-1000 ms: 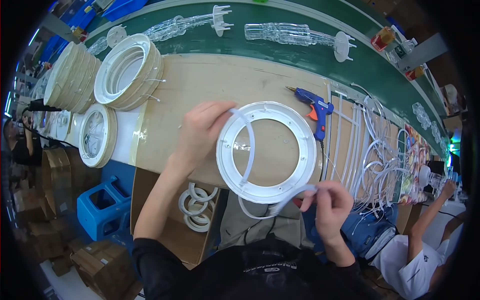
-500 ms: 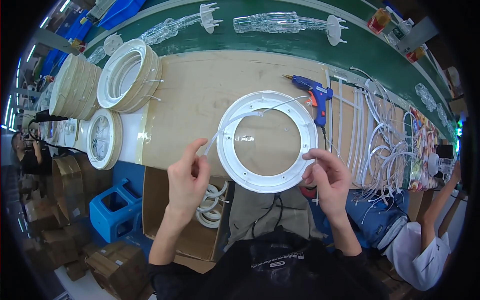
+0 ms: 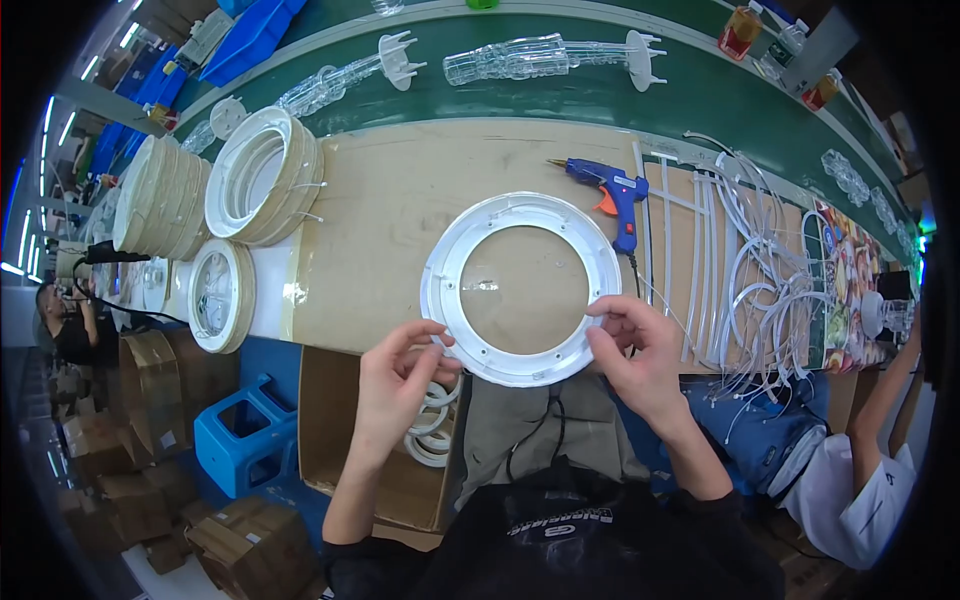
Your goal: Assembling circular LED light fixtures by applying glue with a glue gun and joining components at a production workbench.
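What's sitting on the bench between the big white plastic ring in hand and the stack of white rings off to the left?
Nothing: in the head view, only bare tan benchtop separates the white plastic ring from the stack of white rings.

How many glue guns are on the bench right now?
1: a blue glue gun lies on the wooden bench, just beyond the white ring. Others could be hidden elsewhere.

We look steeply down from our head, close above the ring (image 3: 521, 288) on the bench (image 3: 380, 210).
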The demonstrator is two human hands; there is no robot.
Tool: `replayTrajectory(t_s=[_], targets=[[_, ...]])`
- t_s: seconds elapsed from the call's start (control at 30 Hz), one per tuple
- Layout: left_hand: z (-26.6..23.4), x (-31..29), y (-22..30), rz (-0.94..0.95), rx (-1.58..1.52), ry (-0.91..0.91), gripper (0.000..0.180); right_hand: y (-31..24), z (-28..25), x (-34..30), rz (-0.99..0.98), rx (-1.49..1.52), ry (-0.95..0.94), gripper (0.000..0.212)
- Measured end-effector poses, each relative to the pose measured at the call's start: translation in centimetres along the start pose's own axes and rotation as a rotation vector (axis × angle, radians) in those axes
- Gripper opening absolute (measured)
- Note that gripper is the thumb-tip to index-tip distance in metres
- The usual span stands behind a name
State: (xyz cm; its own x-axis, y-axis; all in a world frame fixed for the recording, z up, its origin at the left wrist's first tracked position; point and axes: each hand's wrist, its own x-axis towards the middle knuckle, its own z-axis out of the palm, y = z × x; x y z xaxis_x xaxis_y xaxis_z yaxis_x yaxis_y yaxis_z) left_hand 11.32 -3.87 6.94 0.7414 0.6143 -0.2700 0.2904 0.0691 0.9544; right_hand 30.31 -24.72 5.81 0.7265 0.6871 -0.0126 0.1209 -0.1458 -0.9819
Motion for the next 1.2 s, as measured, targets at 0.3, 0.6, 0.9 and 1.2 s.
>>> replayTrajectory(t_s=[0.3,0.6,0.9,1.2], targets=[[1.6,-0.9,0.3,-0.024,0.152,-0.107,0.028,-0.2,0.8,1.5,-0.055,-0.104,-0.048,0.021],[2.0,-1.0,0.2,0.005,0.237,-0.153,0.035,-0.3,0.6,1.2,-0.009,-0.034,-0.029,0.021],[2.1,-0.9,0.2,0.017,0.264,-0.179,0.038,0.0,0.8,1.1,-0.076,0.039,0.046,0.019],[2.1,-1.1,0.5,0.005,0.301,-0.141,0.04,-0.2,0.4,1.0,-0.049,0.03,-0.022,0.021]])
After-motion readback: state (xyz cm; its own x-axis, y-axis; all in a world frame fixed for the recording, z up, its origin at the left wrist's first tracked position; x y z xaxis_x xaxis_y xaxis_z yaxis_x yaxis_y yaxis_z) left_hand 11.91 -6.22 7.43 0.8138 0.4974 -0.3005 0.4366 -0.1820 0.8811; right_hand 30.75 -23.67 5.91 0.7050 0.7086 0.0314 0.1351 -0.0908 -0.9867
